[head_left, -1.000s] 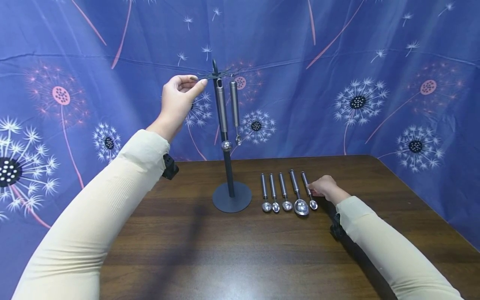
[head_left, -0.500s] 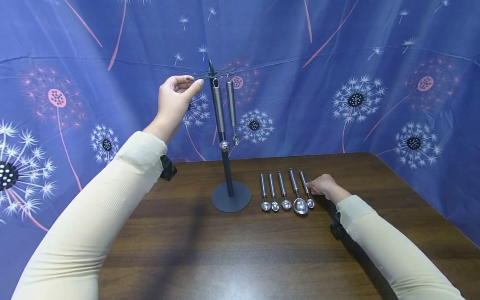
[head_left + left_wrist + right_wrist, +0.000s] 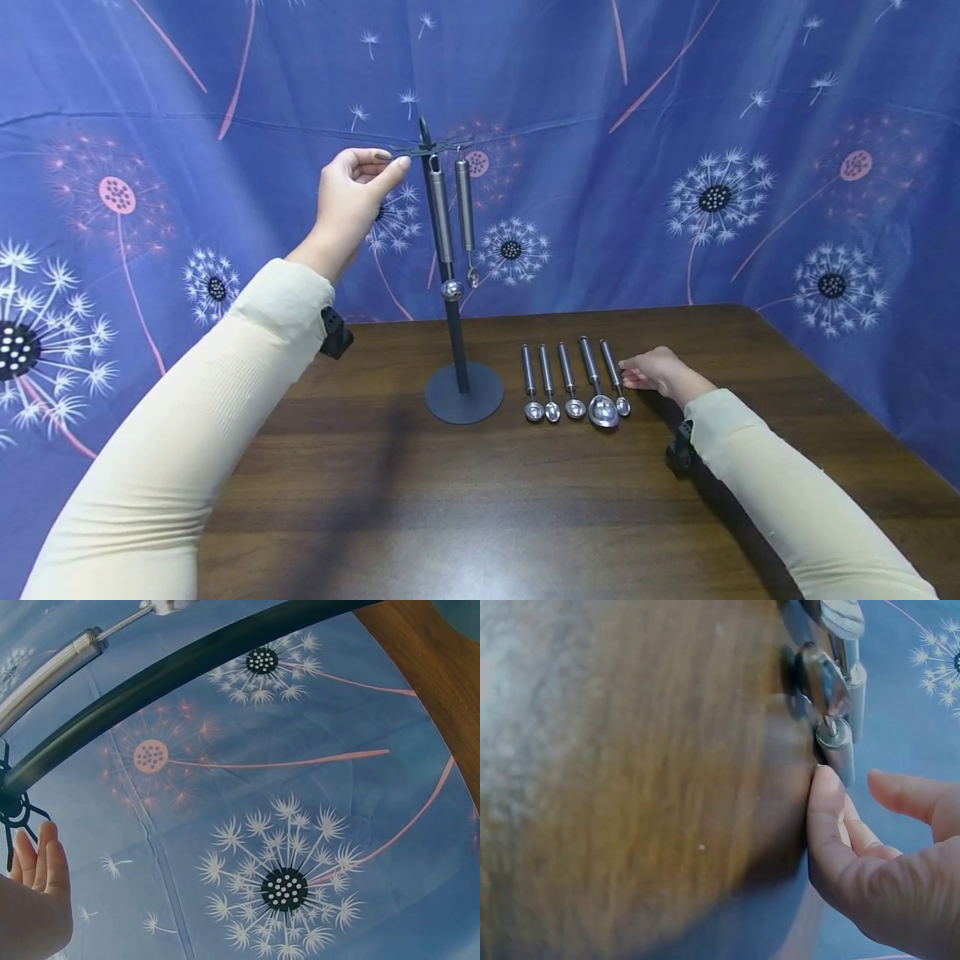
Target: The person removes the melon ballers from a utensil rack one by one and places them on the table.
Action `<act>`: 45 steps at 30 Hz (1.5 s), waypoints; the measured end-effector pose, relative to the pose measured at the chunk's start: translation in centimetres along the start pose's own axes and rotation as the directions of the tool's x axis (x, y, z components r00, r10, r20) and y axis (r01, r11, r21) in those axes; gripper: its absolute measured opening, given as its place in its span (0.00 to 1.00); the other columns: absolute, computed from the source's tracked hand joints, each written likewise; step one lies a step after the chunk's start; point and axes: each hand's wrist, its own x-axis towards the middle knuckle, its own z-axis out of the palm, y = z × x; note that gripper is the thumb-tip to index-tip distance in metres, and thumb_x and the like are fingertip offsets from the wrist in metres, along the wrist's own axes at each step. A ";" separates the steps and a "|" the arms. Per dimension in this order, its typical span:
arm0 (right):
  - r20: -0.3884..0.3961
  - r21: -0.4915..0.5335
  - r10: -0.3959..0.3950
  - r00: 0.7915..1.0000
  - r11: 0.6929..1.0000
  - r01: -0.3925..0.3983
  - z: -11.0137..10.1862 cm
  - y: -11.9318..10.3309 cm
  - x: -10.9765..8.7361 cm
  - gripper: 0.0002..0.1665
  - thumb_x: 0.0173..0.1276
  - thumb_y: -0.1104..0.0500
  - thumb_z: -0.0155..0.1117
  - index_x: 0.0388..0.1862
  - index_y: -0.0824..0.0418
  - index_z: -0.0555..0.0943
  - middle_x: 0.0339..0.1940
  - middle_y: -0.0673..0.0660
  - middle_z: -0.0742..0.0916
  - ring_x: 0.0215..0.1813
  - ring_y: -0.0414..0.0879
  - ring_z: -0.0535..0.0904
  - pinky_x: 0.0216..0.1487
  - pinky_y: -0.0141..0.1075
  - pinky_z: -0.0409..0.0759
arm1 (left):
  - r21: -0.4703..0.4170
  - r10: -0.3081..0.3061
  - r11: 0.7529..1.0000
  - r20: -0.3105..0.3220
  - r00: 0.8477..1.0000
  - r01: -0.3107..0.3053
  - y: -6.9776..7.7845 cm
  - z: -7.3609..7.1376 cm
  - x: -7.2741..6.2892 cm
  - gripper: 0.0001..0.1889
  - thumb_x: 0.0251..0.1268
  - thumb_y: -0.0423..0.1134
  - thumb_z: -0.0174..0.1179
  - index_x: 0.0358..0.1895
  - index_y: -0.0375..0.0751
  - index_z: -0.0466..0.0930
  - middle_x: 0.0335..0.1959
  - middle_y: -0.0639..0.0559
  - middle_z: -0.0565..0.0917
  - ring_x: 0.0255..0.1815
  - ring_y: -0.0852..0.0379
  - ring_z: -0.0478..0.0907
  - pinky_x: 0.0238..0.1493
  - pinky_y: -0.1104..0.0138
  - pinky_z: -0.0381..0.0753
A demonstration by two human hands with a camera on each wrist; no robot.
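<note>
My left hand [image 3: 351, 196] pinches one thin hook arm at the top of a black metal stand [image 3: 455, 342]. In the left wrist view, the left fingertips [image 3: 49, 832] meet the hook ring [image 3: 15, 806]. Two steel scoops hang from the stand: a thick-handled one [image 3: 442, 217] and a slimmer one [image 3: 465, 204]. Low over the table, my right hand [image 3: 658, 372] is beside the rightmost small scoop [image 3: 611, 367]. Its thumb stands apart from the fingers in the right wrist view, with nothing between them, and the fingertips [image 3: 825, 780] are close to the handle's side.
Left of the small scoop lies a large scoop [image 3: 602, 411], then three smaller ones, including a round-bowled one [image 3: 575, 408], all in a row with handles pointing away. The stand's round base [image 3: 465, 404] is on the wooden table [image 3: 465, 500]. A blue patterned cloth [image 3: 585, 225] hangs behind.
The rightmost scoop has shifted slightly left, closer to the large one. My right hand has drawn a little to the right, off its handle. The left hand keeps its pinch.
</note>
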 end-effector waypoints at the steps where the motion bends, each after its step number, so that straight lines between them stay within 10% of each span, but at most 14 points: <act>1: 0.007 -0.004 -0.002 1.000 1.000 0.002 -0.1 -0.1 0.1 0.16 0.71 0.69 0.52 0.52 0.81 0.70 0.24 0.53 0.82 0.25 0.36 0.81 0.38 0.28 0.85 | 0.005 0.000 1.000 -0.002 1.000 0.000 0.0 0.0 0.0 0.17 0.60 0.46 0.67 0.47 0.43 0.76 0.37 0.60 0.78 0.43 0.64 0.76 0.46 0.72 0.73; 45: -0.020 0.081 -0.228 0.973 0.970 0.229 3.4 -9.7 -1.8 0.23 0.74 0.63 0.53 0.62 0.75 0.68 0.30 0.48 0.83 0.32 0.37 0.83 0.48 0.30 0.84 | 0.041 0.000 0.999 -0.003 1.000 0.000 0.3 0.1 0.1 0.19 0.61 0.46 0.66 0.49 0.40 0.75 0.39 0.58 0.76 0.44 0.63 0.75 0.48 0.71 0.74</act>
